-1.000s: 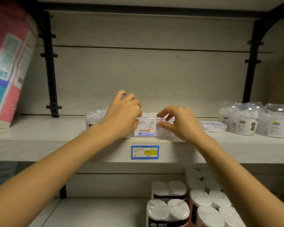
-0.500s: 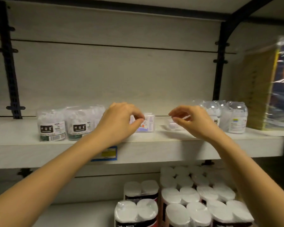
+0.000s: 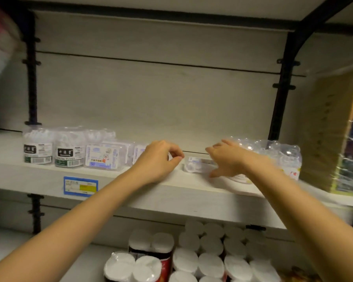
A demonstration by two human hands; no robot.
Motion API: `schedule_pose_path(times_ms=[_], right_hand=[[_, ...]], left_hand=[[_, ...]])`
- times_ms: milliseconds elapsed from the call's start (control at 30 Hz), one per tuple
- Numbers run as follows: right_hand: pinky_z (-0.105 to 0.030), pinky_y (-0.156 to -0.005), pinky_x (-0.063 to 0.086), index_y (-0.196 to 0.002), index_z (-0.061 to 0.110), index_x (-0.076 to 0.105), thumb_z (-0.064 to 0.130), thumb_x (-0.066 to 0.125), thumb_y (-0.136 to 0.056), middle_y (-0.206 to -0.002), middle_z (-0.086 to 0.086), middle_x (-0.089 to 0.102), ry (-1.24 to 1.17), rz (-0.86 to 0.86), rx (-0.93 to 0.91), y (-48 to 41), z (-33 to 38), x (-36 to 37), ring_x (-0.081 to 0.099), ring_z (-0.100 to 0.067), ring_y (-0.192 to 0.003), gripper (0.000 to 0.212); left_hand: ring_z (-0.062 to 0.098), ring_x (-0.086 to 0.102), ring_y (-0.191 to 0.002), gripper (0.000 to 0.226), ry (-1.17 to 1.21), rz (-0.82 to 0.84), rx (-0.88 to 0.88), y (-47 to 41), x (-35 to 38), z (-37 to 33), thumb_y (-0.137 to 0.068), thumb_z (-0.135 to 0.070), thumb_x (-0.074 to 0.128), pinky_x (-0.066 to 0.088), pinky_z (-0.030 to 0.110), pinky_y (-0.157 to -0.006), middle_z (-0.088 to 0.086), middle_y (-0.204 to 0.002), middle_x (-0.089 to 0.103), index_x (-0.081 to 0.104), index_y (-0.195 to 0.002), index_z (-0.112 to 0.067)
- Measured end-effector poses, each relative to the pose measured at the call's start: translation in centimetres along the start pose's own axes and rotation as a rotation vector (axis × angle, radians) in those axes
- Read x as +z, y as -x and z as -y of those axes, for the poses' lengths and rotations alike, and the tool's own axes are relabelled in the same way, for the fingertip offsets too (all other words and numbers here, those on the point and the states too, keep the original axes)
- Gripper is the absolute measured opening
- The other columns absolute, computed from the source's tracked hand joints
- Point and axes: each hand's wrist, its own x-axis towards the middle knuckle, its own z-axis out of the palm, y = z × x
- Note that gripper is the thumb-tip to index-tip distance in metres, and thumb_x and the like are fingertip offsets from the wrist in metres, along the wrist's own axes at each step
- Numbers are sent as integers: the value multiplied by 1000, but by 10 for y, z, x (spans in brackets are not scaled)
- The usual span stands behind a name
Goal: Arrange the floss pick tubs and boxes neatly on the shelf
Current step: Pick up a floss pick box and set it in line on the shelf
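On the left of the pale shelf (image 3: 171, 192), two labelled floss pick tubs (image 3: 39, 148) side by side, then an upright floss pick box (image 3: 105, 155) marked 50 just beside them. At the front edge, a left hand (image 3: 159, 159) with fingers curled, thumb against forefinger, nothing visible in its grasp. To its right, a right hand (image 3: 230, 159) with fingers spread loose over a flat clear box (image 3: 194, 164); contact too blurred to tell. Further right, clear tubs (image 3: 283, 157). Below, wrapped toilet roll packs (image 3: 212, 257)
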Motion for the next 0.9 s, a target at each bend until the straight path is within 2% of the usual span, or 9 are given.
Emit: schedule_pose_path(times_ms=[100,200,300,367,533,600,700,833,900], right_hand=[[-43,-118,-1,-126,10,47,37,50,-90,-124,-11,56,28,154,-18,-12,4,-2,44,-26,-126,45],[-45,-116,-1,-122,9,51,37,45,-93,-125,-11,56,68,142,-40,-14,6,-2,40,-27,-128,41],[-39,-113,16,-121,8,52,45,42,-92,-129,-15,50,77,37,-59,-9,6,2,38,-30,-126,48],[-34,-106,25,-123,8,50,49,45,-90,-128,-16,48,63,-27,-54,-5,6,2,39,-31,-122,53],[-32,-107,22,-129,11,41,48,51,-87,-128,-10,42,12,-350,-44,24,10,-3,40,-28,-116,57],[-34,-111,21,-126,10,44,45,60,-83,-123,-8,45,-26,-559,-61,40,13,1,46,-27,-110,57],[-48,-112,24,-115,6,54,37,76,-67,-108,-12,57,4,-793,-54,56,18,8,59,-30,-95,61],[-53,-112,25,-119,5,52,39,71,-71,-110,-13,56,-50,-862,-66,68,27,14,59,-30,-99,61],[-51,-112,27,-123,11,48,50,64,-73,-115,-8,52,-211,-839,-111,75,28,13,54,-24,-107,65]], left_hand=[[1,44,-59,17,-13,-13,-29,2,-1,0,-89,-20,56,37,23,-66,-13,-78,59,71,-95,-18],[2,45,-59,17,-51,-22,-15,6,-5,0,-89,-19,55,32,6,-57,-11,-83,62,71,-96,-18],[6,47,-61,19,-67,-48,-23,7,-11,1,-89,-17,54,32,3,-57,-7,-87,64,70,-99,-16],[8,47,-63,19,-74,-60,-32,6,-13,0,-89,-16,53,31,11,-57,-3,-95,67,68,-102,-15],[18,55,-85,26,-28,-95,-23,7,-19,1,-93,-21,50,29,18,-69,-1,-108,63,62,-115,-14],[13,56,-86,30,98,-67,-46,8,-25,0,-94,-28,48,36,20,-73,-4,-107,62,60,-120,-17],[1,59,-75,26,443,112,-96,16,-34,-5,-92,-37,48,46,17,-72,-9,-99,66,62,-111,-27],[5,61,-82,28,580,176,-43,25,-38,-5,-85,-25,61,49,15,-70,0,-100,70,64,-112,-20],[7,62,-85,24,631,155,-38,29,-39,-4,-84,-18,62,50,17,-72,2,-100,70,65,-108,-16]])
